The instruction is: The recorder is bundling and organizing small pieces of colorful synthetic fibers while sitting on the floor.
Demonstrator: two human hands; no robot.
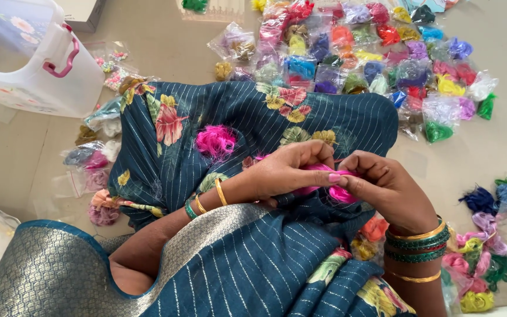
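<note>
My left hand (289, 170) and my right hand (385, 185) meet over my lap, both pinching a bundle of bright pink thread (338, 192). The fingertips of both hands press on the thread, and most of it is hidden under them. A second loose tuft of pink thread (216, 141) lies on the dark teal flowered cloth (236, 117) draped over my knees, to the left of my hands. Bangles ring both wrists.
Several small clear packets of coloured thread (371, 53) cover the floor ahead. More thread bundles (482, 258) lie at the right, and packets (92, 161) at the left. A white plastic box with a pink latch (36, 58) stands at top left.
</note>
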